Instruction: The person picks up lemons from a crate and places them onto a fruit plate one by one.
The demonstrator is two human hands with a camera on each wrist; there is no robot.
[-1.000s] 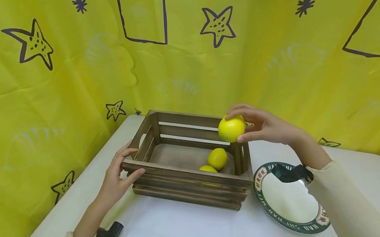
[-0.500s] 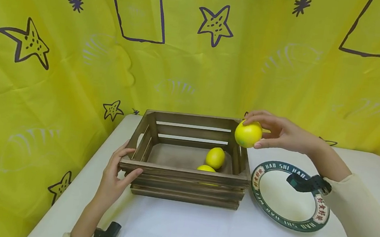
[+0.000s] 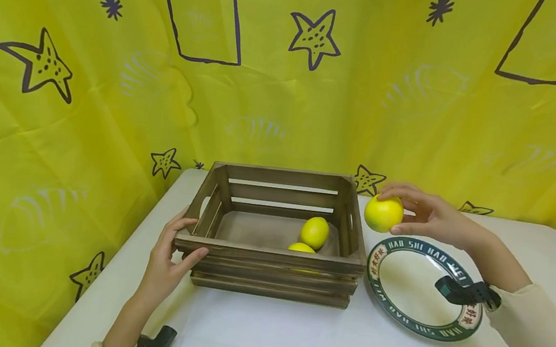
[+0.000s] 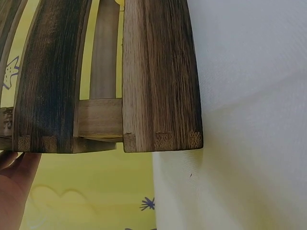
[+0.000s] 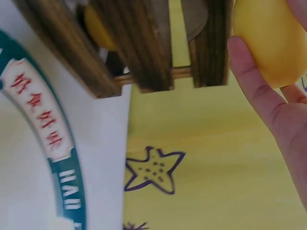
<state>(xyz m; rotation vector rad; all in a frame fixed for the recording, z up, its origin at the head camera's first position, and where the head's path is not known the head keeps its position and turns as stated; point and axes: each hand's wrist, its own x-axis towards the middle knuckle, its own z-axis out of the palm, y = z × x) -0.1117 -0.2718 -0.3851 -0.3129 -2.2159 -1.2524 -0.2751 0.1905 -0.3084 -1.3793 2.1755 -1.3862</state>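
Note:
A lemon [image 3: 384, 213], yellow with a greenish underside, is held between the thumb and fingers of my right hand [image 3: 430, 216]. It hangs in the air just right of the wooden crate [image 3: 273, 257], above the far rim of the plate [image 3: 377, 290]. In the right wrist view the same lemon [image 5: 268, 40] shows beside the crate's slats. My left hand [image 3: 169, 258] grips the crate's near left corner, thumb on the front slat and fingers at the left side. Inside the crate lie a second lemon [image 3: 315, 232] and a third lemon [image 3: 303, 247], partly hidden by the front slat.
The plate has a green patterned rim with lettering and stands close to the crate's right side. Both rest on a white-covered table [image 3: 260, 332]. Behind the table hangs a yellow curtain [image 3: 266, 98] with drawn starfish.
My right hand has carried the lemon rightward and down, from over the crate's right end to a spot outside it, near the plate. The left hand keeps its grip on the crate.

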